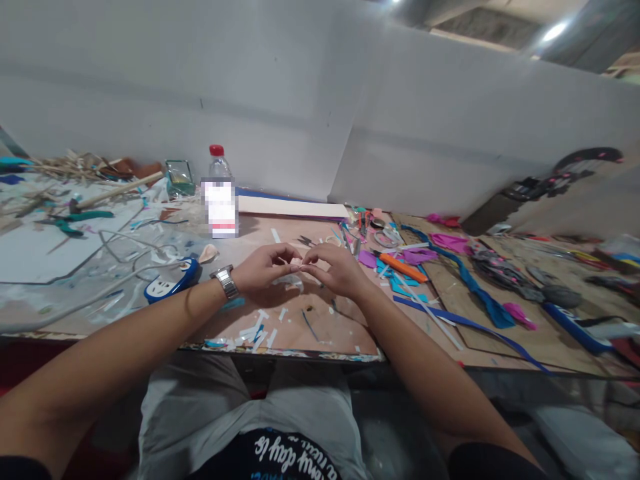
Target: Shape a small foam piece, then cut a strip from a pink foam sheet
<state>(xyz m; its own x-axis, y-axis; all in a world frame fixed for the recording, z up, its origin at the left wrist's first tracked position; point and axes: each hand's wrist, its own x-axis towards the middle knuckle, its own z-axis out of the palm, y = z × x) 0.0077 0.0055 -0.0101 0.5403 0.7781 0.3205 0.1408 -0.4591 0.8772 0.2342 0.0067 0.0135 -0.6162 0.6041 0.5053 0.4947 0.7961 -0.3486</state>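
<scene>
Over the middle of the table, my left hand (267, 268) and my right hand (333, 267) meet at the fingertips. Between them is a small pale pink piece (297, 263), pinched by thumbs and fingers of both hands; its exact kind is too small to make out. A silver watch (225, 282) is on my left wrist. Left of that hand lies a pale pink lump (209, 253) of similar colour. Just beyond the hands are dark-bladed scissors (306, 241). White paper strips (257, 333) are scattered on the table nearer to me.
A blue-and-white power strip (173, 280) with a grey cable sits at left, with green-handled pliers (75, 220) farther off. A red-capped bottle (217, 160) stands by the wall. To the right are an orange utility knife (403, 267), blue ribbon (465, 317) and coloured scraps.
</scene>
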